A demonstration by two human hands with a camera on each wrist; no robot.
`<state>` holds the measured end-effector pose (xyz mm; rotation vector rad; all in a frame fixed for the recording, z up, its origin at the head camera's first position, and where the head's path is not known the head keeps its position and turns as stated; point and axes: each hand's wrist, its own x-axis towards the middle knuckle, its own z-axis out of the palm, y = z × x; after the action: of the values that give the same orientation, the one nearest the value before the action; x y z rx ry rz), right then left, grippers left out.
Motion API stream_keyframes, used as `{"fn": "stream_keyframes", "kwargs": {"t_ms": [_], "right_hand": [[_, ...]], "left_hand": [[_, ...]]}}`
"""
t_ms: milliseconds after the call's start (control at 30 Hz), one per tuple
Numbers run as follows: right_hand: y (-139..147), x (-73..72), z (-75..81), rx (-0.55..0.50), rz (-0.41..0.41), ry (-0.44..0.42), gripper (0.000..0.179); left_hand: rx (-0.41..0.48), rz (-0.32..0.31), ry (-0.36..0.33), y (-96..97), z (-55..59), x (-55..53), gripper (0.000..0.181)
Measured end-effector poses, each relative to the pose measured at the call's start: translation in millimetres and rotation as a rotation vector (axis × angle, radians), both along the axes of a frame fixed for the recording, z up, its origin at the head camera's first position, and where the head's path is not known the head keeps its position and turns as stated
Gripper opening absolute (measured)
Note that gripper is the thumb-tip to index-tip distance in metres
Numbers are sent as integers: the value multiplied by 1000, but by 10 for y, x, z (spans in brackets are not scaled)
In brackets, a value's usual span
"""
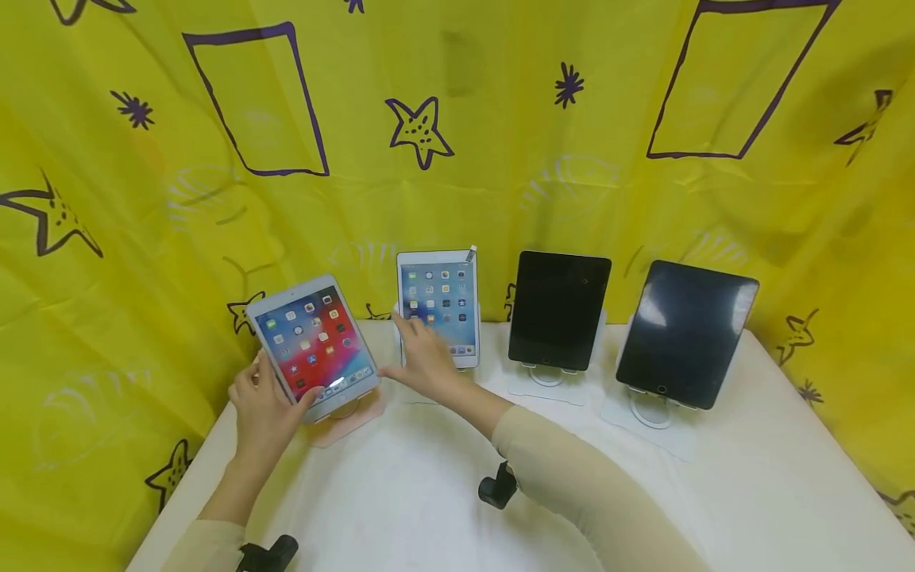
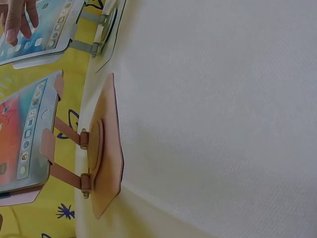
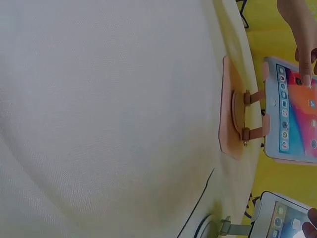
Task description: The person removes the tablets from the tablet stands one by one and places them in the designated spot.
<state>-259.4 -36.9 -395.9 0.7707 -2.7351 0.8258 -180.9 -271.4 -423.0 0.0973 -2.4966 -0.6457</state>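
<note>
The left hand (image 1: pixel 264 409) is at the lower left side of a white tablet (image 1: pixel 314 342) with a red and blue home screen. Its thumb lies over the lower part of the screen, and the other fingers are beside the left edge, partly hidden. This tablet leans on a pink stand (image 2: pixel 106 148). The right hand (image 1: pixel 429 361) reaches over a second white tablet (image 1: pixel 446 278) showing a blue home screen on a grey stand (image 2: pixel 106 29). In the left wrist view its fingers (image 2: pixel 12 29) point down at that screen; whether they touch it I cannot tell.
To the right stand two dark-screened tablets, a nearer-middle one (image 1: pixel 560 310) and a far-right one (image 1: pixel 686 334), both on light stands. A white cloth (image 1: pixel 429 492) covers the table. Behind hangs a yellow curtain (image 1: pixel 486 183) with purple drawings.
</note>
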Motion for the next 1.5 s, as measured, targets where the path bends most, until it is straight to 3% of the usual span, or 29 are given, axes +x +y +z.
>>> {"fn": "stream_keyframes", "kwargs": {"t_ms": [267,433,733,900,1167,1500], "right_hand": [[-126,-39,-72,-45,-12,-130,92],[-179,-87,-60,19,12,-192,91],[-410,-137,-125,-13,3,-321,86],[-535,-119,-153,-74,20,-385,85],[-536,-138,-159,-165,29,-449,86],[-553,-162,-180,-268,74,-499,89]], "left_hand": [[170,15,-83,41,-63,-71,96],[255,32,-117,114,-75,-82,94],[376,86,-80,158,-117,-64,89],[373,125,-62,166,-110,-43,87],[396,168,-103,191,-54,-53,83],[421,178,-144,187,-40,-91,81]]}}
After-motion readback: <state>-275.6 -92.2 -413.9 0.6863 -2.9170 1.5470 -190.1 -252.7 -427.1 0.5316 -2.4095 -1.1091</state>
